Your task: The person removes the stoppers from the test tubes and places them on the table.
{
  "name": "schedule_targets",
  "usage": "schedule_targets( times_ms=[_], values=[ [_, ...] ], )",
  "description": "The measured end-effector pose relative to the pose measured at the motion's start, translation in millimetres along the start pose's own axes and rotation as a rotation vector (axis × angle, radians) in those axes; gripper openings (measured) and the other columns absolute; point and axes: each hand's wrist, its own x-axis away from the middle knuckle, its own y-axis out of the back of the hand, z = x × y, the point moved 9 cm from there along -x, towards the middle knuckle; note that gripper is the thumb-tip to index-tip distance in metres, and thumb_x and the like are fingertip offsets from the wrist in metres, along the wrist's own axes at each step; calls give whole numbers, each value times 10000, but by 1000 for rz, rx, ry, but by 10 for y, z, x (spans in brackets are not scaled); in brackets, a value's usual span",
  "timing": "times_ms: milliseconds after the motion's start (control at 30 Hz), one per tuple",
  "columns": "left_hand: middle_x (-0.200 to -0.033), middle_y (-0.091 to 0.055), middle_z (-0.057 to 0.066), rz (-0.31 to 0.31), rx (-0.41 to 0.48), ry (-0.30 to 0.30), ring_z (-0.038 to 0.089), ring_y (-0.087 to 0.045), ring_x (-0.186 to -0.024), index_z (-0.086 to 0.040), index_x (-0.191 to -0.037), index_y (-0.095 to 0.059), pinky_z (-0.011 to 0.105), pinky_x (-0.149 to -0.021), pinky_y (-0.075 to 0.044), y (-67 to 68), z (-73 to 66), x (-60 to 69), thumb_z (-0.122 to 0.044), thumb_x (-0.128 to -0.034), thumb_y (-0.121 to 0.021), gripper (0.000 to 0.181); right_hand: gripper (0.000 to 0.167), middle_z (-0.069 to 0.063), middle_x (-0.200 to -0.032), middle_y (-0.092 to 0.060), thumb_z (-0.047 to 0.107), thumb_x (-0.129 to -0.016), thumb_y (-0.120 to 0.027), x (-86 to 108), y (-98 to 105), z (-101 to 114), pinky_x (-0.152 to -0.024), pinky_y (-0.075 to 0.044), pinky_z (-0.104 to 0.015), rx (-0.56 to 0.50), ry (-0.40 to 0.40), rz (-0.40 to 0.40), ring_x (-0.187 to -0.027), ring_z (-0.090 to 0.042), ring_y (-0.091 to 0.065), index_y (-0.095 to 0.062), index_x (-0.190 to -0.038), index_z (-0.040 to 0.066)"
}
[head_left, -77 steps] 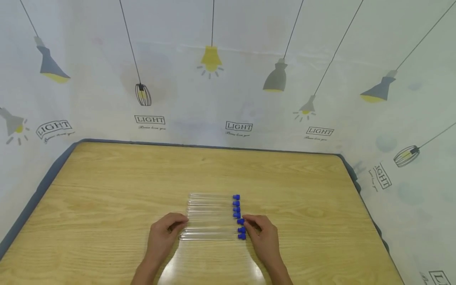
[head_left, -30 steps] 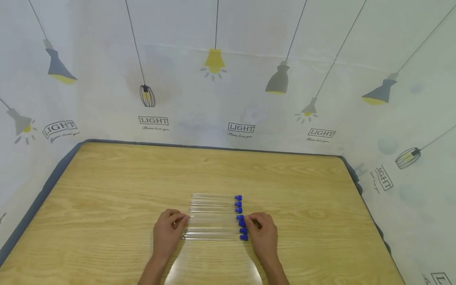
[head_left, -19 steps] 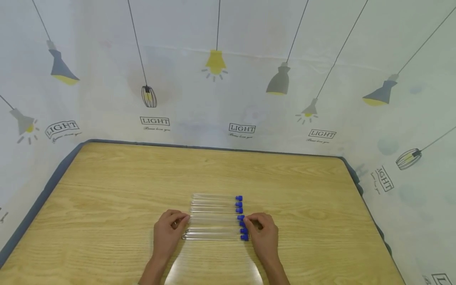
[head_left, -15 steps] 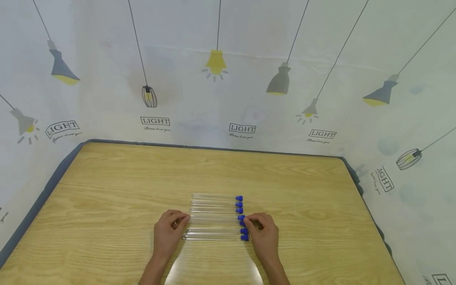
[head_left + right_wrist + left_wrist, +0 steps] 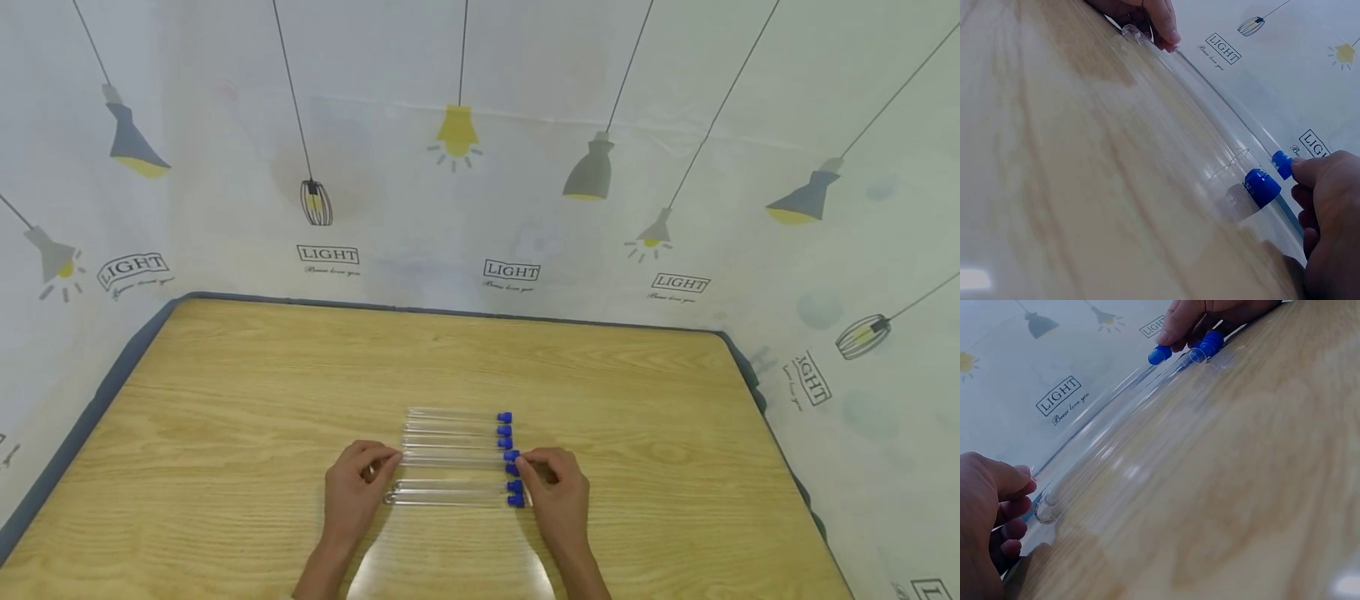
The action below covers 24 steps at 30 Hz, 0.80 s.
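Observation:
Capped glass test tubes lie side by side across the table, blue caps to the right and rounded ends to the left. My left hand (image 5: 358,479) pinches the rounded end of one test tube (image 5: 453,456) between thumb and index finger. At the other end, my right hand (image 5: 561,492) pinches that tube's blue cap (image 5: 1282,164). Both wrist views show this tube slightly raised above the others. Another cap (image 5: 512,469) lies just in front of the held one, partly hidden by my right fingers. Two tubes (image 5: 450,497) lie nearest me, and three (image 5: 450,427) lie beyond the held one.
The wood-grain table (image 5: 262,392) has a dark blue border (image 5: 450,312) along its far edge. A pale wall covering (image 5: 412,208) printed with hanging lamps stands behind it and at both sides.
My hands have gone from one tube to the neighbouring tube slightly farther away. That tube has moved toward me, apart from the three far ones, then lifted slightly. The head view has shifted a little.

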Motion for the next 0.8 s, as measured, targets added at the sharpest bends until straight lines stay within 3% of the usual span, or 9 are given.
schedule_targets(
  times_ms=[167, 367, 467, 600, 800],
  values=[
    [-821, -643, -41, -9, 28, -27, 85, -511, -638, -90, -814, -737, 154, -497, -416, 14, -42, 0, 38, -749, -787, 152, 61, 42, -888, -654, 177, -825, -771, 7, -1, -22, -657, -442, -207, -32, 10, 5, -837, -135, -544, -719, -856, 176],
    [-744, -662, 68, -21, 107, -80, 155, -555, -561, -23, -840, -716, 170, -495, -454, 65, -251, -19, 124, -723, -765, 194, 87, 9, -915, -651, 109, -824, -767, 16, 16, 17, -685, -444, -216, -54, 9, -7, -862, -139, -570, -707, -877, 143],
    [-751, -675, 137, 3, 171, -46, 231, -611, -568, 26, -852, -700, 175, -533, -494, 80, -327, -36, 143, -741, -740, 167, 91, -60, -919, -647, 33, -830, -742, 14, 24, 151, -692, -461, -227, -102, 21, 2, -839, -148, -585, -686, -891, 71],
    [-800, -693, 151, 42, 256, 40, 318, -652, -644, 49, -877, -687, 203, -604, -535, 62, -305, -48, 133, -774, -717, 137, 86, -127, -946, -644, -29, -845, -701, 3, 23, 309, -717, -496, -241, -195, 17, 30, -843, -160, -606, -646, -904, 0],
    [-864, -695, 165, 78, 341, 111, 330, -661, -715, 61, -929, -675, 228, -659, -548, 22, -249, -37, 110, -800, -705, 141, 69, -230, -1028, -649, -46, -867, -668, 5, 8, 310, -908, -448, -270, -307, -19, 55, -990, -192, -618, -626, -913, -17]
  ],
)
